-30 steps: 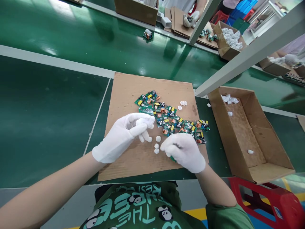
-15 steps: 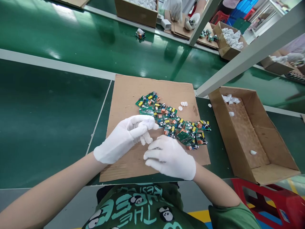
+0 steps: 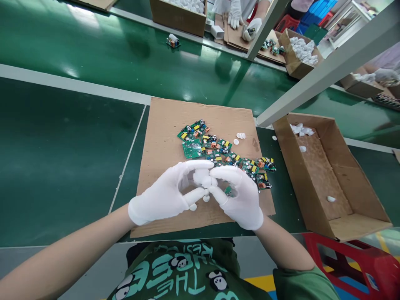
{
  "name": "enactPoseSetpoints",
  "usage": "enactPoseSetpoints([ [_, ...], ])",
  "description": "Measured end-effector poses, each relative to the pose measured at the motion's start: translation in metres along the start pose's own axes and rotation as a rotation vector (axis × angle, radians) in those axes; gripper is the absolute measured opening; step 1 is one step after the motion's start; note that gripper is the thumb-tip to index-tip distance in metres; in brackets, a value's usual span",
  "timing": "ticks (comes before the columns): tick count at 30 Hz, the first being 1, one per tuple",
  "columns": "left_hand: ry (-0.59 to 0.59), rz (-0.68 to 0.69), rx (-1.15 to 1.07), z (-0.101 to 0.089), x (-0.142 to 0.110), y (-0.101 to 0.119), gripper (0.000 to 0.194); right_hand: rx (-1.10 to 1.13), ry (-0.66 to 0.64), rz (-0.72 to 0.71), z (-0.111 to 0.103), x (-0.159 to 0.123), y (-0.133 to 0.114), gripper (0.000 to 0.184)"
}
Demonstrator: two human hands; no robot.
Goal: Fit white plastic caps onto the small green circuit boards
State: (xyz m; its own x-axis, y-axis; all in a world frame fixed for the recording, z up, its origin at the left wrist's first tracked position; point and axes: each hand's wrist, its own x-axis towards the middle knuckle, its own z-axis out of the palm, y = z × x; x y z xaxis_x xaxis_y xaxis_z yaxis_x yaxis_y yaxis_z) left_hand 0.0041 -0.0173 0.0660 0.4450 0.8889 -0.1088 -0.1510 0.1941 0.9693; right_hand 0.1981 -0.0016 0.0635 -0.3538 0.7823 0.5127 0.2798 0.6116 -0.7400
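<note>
Right hand (image 3: 240, 196) has come up to meet the left hand (image 3: 168, 192); both, fingers curled, grip white pieces (image 3: 201, 177) between them above the cardboard (image 3: 165, 146), on the near side of the boards (image 3: 192, 148).

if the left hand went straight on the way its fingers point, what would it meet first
Probably the right hand, facing it across the white piece between them; exact depth is unclear.

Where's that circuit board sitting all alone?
In the head view, the lone circuit board is high, left of centre, just below the box of white pieces.
</note>
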Motion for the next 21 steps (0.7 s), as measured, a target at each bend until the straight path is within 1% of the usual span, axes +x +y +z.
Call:
enactPoseSetpoints([
  [1,-0.042,-0.002,-0.028,-0.0005,-0.0001,0.0005,0.049,-0.04,0.008,-0.045,-0.0001,0.0005,-0.0012,0.029],
  [2,-0.06,-0.011,-0.053,-0.0008,0.0,0.001,0.051,-0.07,0.011,-0.082,-0.0002,0.0009,-0.0023,0.03],
  [3,-0.05,-0.025,-0.068,-0.0008,0.0003,0.0014,0.054,-0.094,0.01,-0.11,-0.0003,0.001,-0.0031,0.029],
  [6,0.049,-0.1,-0.058,0.0002,0.0021,0.0022,0.055,-0.136,0.003,-0.163,0.0002,0.0001,-0.004,0.028],
  [8,0.069,-0.137,-0.035,0.0008,0.003,0.0032,0.049,-0.144,-0.003,-0.173,0.0005,-0.0005,-0.0038,0.029],
  [11,0.051,-0.115,-0.017,0.0011,0.0026,0.0053,0.041,-0.145,-0.01,-0.168,0.0005,-0.0004,-0.0039,0.035],
  [14,0.05,-0.115,-0.024,0.0011,0.0015,0.0071,0.041,-0.139,-0.018,-0.176,-0.0004,0.0,-0.0047,0.039],
  [18,0.034,-0.201,-0.123,0.0011,0.0031,0.0075,0.047,-0.227,-0.055,-0.208,-0.0005,-0.0024,-0.0031,0.032],
  [21,0.045,-0.231,-0.207,0.0009,0.0055,0.0067,0.043,-0.273,-0.096,-0.259,0.0011,-0.0055,-0.0009,0.027],
])
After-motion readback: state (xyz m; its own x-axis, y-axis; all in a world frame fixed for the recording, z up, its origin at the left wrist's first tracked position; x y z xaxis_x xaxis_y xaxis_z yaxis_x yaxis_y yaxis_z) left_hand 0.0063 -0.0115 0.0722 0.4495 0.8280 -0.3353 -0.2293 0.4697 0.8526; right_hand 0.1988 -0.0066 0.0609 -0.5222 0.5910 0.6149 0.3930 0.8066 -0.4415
